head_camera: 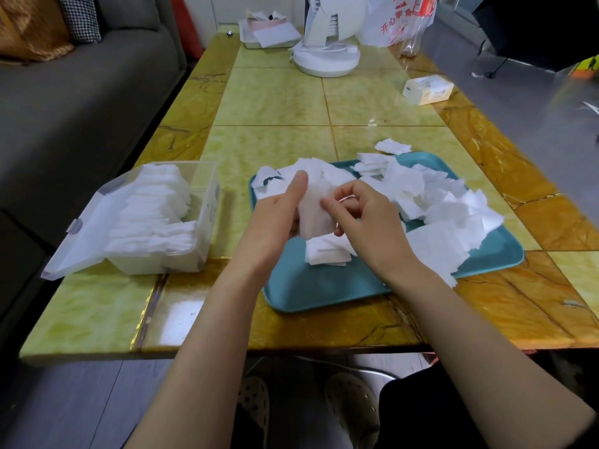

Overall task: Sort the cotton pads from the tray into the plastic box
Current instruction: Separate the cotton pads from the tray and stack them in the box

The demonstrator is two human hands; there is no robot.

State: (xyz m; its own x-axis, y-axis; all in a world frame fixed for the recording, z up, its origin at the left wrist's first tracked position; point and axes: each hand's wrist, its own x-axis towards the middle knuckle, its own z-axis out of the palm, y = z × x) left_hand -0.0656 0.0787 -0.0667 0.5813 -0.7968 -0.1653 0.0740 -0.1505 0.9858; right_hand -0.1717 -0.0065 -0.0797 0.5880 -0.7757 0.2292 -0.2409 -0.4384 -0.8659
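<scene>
A teal tray lies in front of me with several white square cotton pads heaped over its far and right side. My left hand grips a small stack of pads upright above the tray's left half. My right hand pinches the same stack from the right with its fingertips. To the left stands a clear plastic box, its lid hinged open toward me, with rows of stacked pads inside.
One loose pad lies on the yellow-green table beyond the tray. Farther back are a white fan base, a small carton, a white dish and a plastic bag. A grey sofa borders the left side.
</scene>
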